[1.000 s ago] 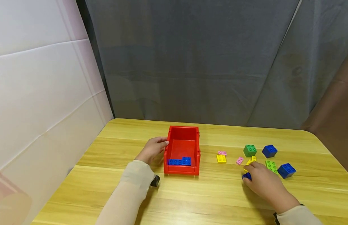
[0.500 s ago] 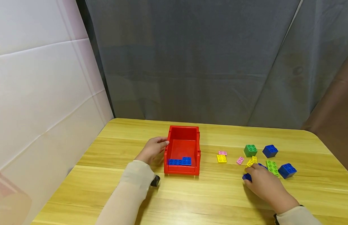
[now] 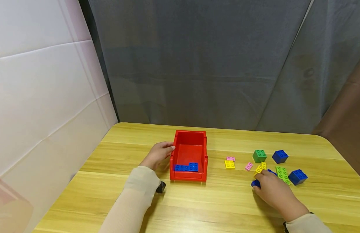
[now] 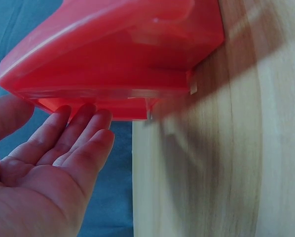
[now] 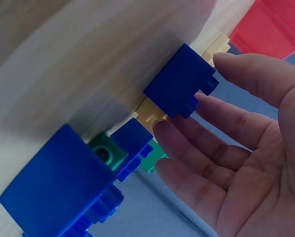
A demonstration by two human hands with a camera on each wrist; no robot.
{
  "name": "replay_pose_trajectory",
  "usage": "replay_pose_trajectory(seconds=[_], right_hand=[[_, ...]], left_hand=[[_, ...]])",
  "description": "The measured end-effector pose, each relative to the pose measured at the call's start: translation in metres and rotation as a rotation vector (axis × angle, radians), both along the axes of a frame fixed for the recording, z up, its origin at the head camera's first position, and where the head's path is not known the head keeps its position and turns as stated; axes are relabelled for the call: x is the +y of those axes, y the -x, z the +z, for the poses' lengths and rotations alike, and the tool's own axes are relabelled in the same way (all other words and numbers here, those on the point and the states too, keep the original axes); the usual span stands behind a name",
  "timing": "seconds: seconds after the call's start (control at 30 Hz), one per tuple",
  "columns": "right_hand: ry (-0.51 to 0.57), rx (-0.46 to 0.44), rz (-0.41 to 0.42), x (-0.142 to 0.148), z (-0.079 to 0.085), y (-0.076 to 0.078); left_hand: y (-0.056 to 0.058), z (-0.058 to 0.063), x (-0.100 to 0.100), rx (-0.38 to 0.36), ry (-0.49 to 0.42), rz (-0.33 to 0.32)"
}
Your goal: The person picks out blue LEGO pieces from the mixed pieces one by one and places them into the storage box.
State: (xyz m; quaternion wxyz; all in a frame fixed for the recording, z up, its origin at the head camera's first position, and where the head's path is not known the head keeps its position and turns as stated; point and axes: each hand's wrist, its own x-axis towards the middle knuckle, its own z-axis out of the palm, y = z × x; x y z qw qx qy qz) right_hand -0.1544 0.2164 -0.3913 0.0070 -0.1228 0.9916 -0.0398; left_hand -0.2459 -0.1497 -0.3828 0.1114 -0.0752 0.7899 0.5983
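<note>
A red open-fronted bin [image 3: 189, 174] stands mid-table, with blue bricks [image 3: 185, 167] lying near its front lip. Against the bin's left wall rests my left hand [image 3: 157, 155]; the left wrist view shows its fingers nearly straight, fingertips at the red edge. On the right, my right hand [image 3: 273, 189] pinches a blue brick [image 5: 179, 81] by its side, thumb and fingers at the studded end. Most of that brick is hidden in the head view. Just beyond those fingers lie yellow bricks [image 3: 259, 169] and another blue brick [image 3: 271, 171], partly covered by the hand.
A light green brick [image 3: 282, 175] and a large blue brick [image 3: 298, 177] sit right of my right hand. Farther back are a green brick [image 3: 259, 156] and a blue one [image 3: 280, 156]. Between bin and hand lie a yellow brick [image 3: 230, 164] and small pink bricks [image 3: 249, 166].
Over the last second my right hand shifts very slightly, uncovering more of the blue brick behind its fingers. The left hand and bin look the same.
</note>
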Motion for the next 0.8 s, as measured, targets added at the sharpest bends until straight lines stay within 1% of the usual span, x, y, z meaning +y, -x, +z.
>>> replay_pose_trajectory(seconds=[0.37,0.6,0.8], right_hand=[[0.005,0.023,0.000,-0.0009,-0.0012,-0.0012],[0.004,0.022,0.000,-0.0015,-0.0009,-0.0021],[0.006,0.022,-0.001,-0.0014,-0.0027,-0.0021]], left_hand=[[-0.0010,0.0016,0.0003,-0.004,0.008,0.003],[-0.0004,0.0017,-0.0005,-0.007,0.006,0.006],[-0.0003,0.0003,-0.0004,-0.002,0.007,-0.004]])
